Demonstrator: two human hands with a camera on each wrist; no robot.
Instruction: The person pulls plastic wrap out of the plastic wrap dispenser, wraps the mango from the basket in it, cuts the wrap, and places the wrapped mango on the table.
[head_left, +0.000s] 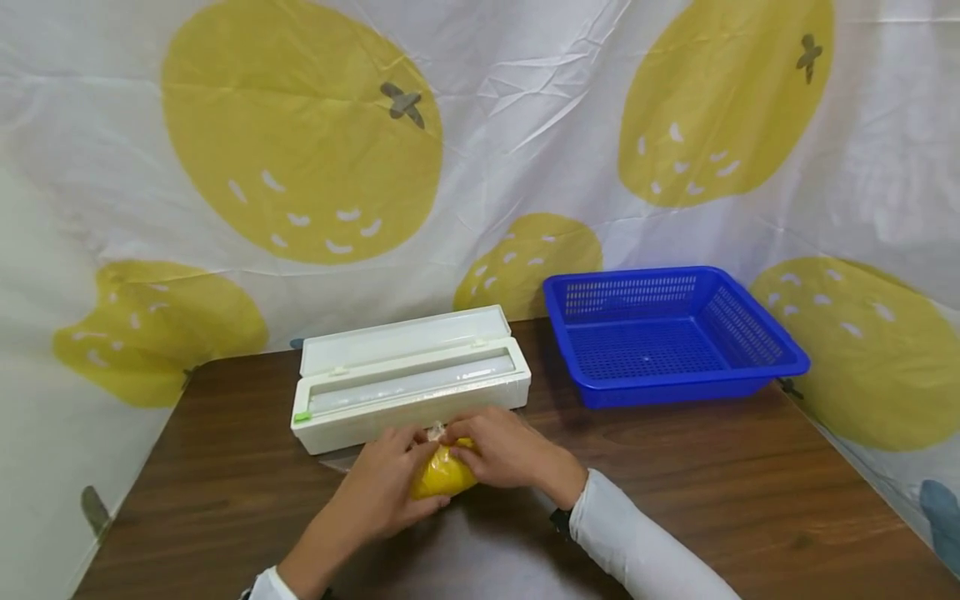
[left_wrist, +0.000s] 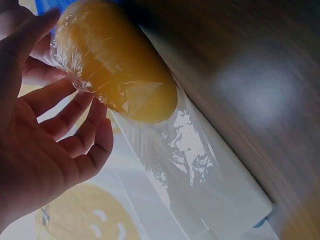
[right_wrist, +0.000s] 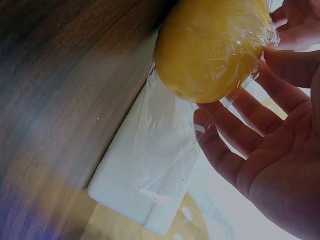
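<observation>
A yellow, rounded oblong thing [head_left: 444,477], smooth like a fruit, is wrapped in clear cling film [left_wrist: 187,142] just in front of the white dispenser box. My left hand [head_left: 381,477] is at its left side, fingers curled and pinching the gathered film along the far edge. From the right, my right hand [head_left: 504,450] pinches the film too, thumb and forefinger meeting at its edge. Both wrist views show the yellow thing [right_wrist: 210,50] with wrinkled film bunched at the fingertips. A loose stretch of film overlaps the box in those views.
The white cling film dispenser [head_left: 420,408] stands behind the hands with its lid [head_left: 405,340] raised, a roll [head_left: 412,385] inside and a green tab [head_left: 302,417] at its left end. A blue plastic basket [head_left: 675,387] sits at the back right of the wooden table [head_left: 712,483]. A fruit-print cloth [head_left: 510,150] hangs behind.
</observation>
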